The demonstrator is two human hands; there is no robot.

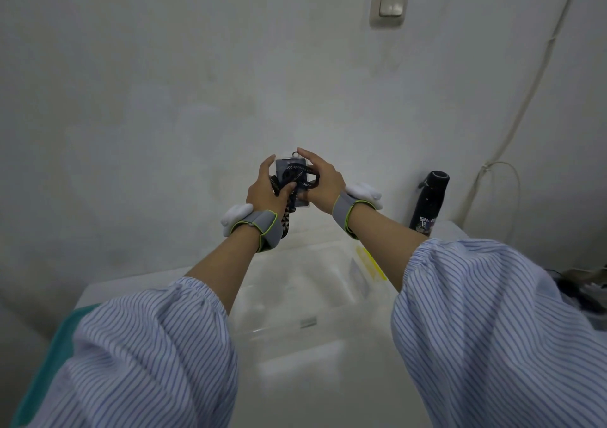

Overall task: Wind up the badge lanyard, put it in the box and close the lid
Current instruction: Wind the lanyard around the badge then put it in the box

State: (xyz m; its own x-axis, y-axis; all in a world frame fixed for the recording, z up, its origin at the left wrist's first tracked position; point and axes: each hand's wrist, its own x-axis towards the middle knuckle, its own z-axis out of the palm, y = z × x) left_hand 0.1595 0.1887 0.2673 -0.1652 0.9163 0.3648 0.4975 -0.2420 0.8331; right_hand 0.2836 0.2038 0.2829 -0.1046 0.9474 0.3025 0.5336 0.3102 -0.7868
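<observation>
Head view: the left hand [262, 187] and right hand [320, 181] are raised before the wall, both grasping the badge holder [290, 171] with its black lanyard [297, 177] wound around it. Below the forearms stands the clear plastic box [312, 283]; a black bottle [428, 200] stands to its right.

White table [328, 378], clear plastic box [295, 283] on it, black bottle [428, 202] at back

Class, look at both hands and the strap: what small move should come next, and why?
Probably one more wrap: the lanyard already crosses the badge held between the left hand and right hand, yet a patterned tail hangs loose below, above the clear box.
</observation>
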